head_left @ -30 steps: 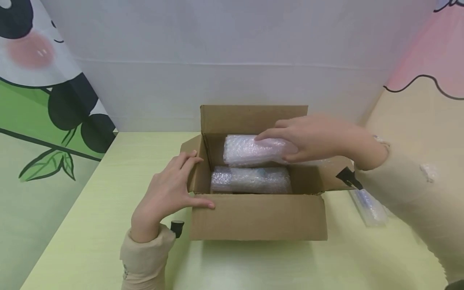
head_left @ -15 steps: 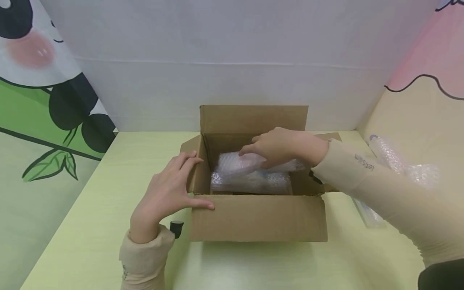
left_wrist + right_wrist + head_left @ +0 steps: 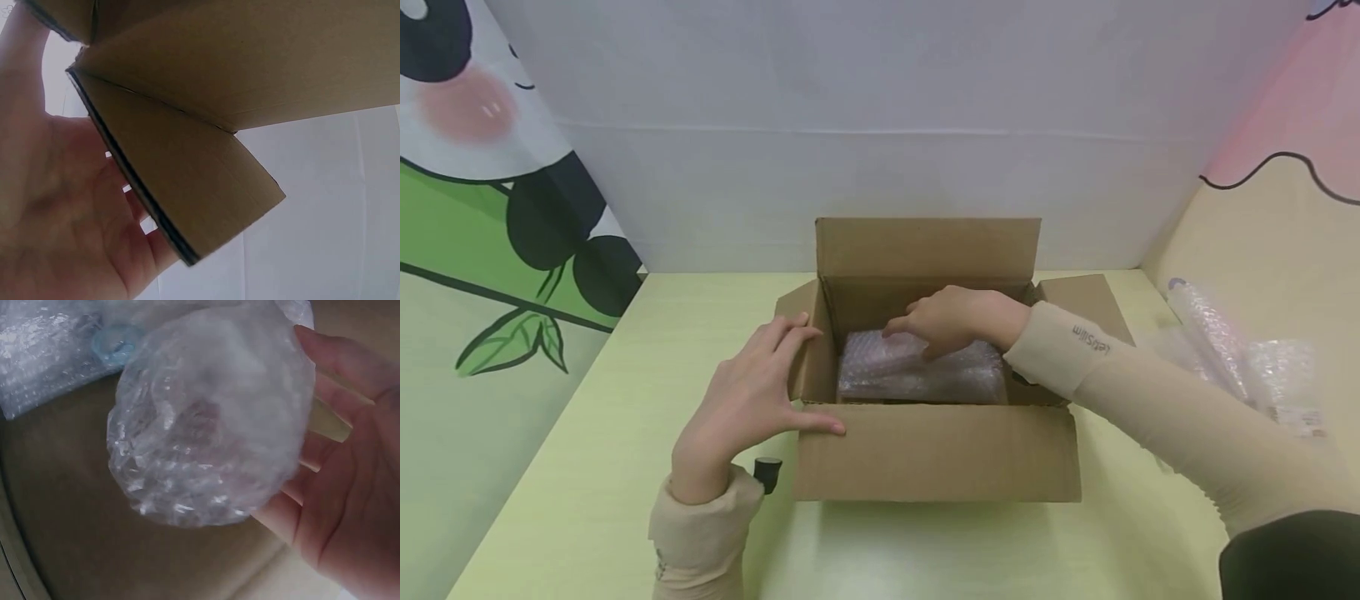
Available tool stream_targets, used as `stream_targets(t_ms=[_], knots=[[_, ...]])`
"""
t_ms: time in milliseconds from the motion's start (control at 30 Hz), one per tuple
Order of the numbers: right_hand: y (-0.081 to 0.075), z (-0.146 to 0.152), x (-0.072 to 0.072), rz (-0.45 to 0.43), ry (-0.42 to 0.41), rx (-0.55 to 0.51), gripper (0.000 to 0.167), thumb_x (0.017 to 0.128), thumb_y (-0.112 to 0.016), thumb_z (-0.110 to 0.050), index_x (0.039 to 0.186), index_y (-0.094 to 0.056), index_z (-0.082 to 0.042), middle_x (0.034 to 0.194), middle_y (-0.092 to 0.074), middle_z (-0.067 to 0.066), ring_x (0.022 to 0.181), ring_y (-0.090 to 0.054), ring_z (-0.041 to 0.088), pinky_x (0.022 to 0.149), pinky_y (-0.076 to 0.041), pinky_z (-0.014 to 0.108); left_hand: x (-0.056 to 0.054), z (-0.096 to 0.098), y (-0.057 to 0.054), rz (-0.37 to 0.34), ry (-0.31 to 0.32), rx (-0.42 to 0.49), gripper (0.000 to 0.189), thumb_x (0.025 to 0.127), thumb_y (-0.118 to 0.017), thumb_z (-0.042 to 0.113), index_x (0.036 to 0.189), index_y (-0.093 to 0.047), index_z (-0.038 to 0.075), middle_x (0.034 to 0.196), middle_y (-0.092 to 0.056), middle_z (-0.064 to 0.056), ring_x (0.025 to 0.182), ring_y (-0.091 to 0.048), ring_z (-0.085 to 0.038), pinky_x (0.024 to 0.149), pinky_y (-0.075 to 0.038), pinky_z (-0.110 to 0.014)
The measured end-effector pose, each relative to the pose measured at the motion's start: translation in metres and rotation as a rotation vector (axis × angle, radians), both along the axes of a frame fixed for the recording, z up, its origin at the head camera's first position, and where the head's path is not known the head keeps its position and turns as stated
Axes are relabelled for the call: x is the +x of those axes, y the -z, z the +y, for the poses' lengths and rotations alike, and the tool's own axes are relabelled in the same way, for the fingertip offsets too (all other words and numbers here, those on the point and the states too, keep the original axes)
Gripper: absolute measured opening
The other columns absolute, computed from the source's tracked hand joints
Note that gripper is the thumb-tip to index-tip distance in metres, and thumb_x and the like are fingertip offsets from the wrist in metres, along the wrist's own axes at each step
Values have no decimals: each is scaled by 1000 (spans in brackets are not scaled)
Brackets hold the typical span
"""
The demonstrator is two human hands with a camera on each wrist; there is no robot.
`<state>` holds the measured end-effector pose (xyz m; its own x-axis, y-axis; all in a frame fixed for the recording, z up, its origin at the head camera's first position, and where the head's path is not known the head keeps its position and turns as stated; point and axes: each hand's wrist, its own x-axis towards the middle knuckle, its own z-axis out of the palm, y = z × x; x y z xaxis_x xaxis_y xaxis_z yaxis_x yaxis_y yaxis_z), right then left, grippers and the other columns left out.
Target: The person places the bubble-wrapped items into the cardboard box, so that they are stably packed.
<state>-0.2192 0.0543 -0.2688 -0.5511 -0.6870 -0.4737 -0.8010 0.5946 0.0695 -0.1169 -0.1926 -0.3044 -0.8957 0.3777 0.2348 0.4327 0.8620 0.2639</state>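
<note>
An open cardboard box (image 3: pixel 936 454) stands on the table with its flaps spread. My left hand (image 3: pixel 737 400) grips its left front corner, thumb over the front flap and fingers at the left flap (image 3: pixel 169 169). Inside the box, my right hand (image 3: pixel 955 321) holds a rolled bubble-wrap bundle (image 3: pixel 206 444) between thumb and fingers. Through the wrap its contents cannot be made out. Another bubble-wrapped bundle (image 3: pixel 925 389) lies along the box's front wall, partly covered by the held one. A pale blue round patch (image 3: pixel 117 345) shows on that bundle in the right wrist view.
More bubble-wrapped packages (image 3: pixel 1213 337) lie on the table (image 3: pixel 587 467) to the right, partly behind my right sleeve. A pale cloth wall (image 3: pixel 895 167) rises behind the box. The box's right flap (image 3: pixel 1082 302) sticks out under the right forearm.
My right hand has moved left and down into the box, lowering the bubble-wrap bundle beside the front one. The sleeve uncovers more packages at the right. My left hand has stayed put.
</note>
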Motion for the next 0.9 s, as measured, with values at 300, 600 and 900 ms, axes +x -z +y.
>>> stream_targets(t_ms=[300, 600, 900], knots=[[20, 3, -7, 6, 5, -32, 59, 91, -66, -21, 144, -41, -30, 135, -58, 6, 115, -60, 23, 70, -53, 39, 0, 1, 1, 4, 6, 7, 108, 49, -78, 76, 132, -51, 12, 141, -45, -6, 120, -51, -25, 59, -52, -40], [27, 4, -6, 53, 7, -69, 58, 92, -64, -19, 144, -42, -32, 127, -63, 5, 99, -63, 20, 56, -47, 32, 0, 2, 2, 4, 4, 4, 108, 49, -77, 77, 132, -51, 13, 141, -45, -6, 119, -51, -25, 58, -51, -38], [28, 7, -6, 23, 55, -75, 60, 93, -64, -20, 146, -39, -33, 133, -60, 4, 112, -61, 22, 67, -52, 36, 0, 3, 2, 6, 4, -8, 109, 50, -77, 76, 133, -50, 12, 142, -45, -7, 121, -50, -26, 60, -53, -40]])
